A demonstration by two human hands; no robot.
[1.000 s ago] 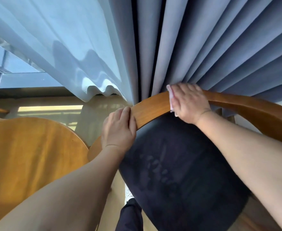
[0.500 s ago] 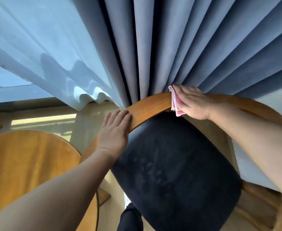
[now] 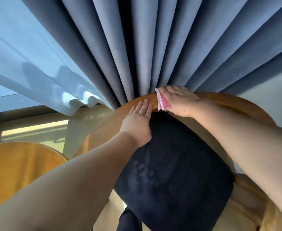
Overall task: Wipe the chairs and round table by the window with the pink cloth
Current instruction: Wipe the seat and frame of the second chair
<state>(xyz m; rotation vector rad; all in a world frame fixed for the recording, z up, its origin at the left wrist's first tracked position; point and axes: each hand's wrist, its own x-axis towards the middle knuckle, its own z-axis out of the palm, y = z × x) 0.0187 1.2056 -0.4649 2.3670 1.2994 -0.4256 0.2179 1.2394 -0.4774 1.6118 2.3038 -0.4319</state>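
A chair with a curved wooden backrest [image 3: 236, 104] and a dark blue seat [image 3: 173, 172] stands right in front of me against the curtain. My right hand [image 3: 178, 100] presses the folded pink cloth [image 3: 161, 102] onto the top of the backrest, fingers wrapped over it. Just left of the cloth, my left hand [image 3: 138, 120] lies flat on the same rail with its fingers straight and together, holding nothing. The round wooden table [image 3: 20, 169] shows at the lower left.
Heavy blue curtains [image 3: 145, 47] hang directly behind the backrest, touching it. A sheer white curtain [image 3: 28, 55] and the window sill [image 3: 33, 130] are at the left. Wooden chair parts [image 3: 253, 205] show at the lower right.
My left hand has slid right along the backrest, close to the cloth, and flattened out. The right hand with the cloth stays near the rail's middle. The view tilted down.
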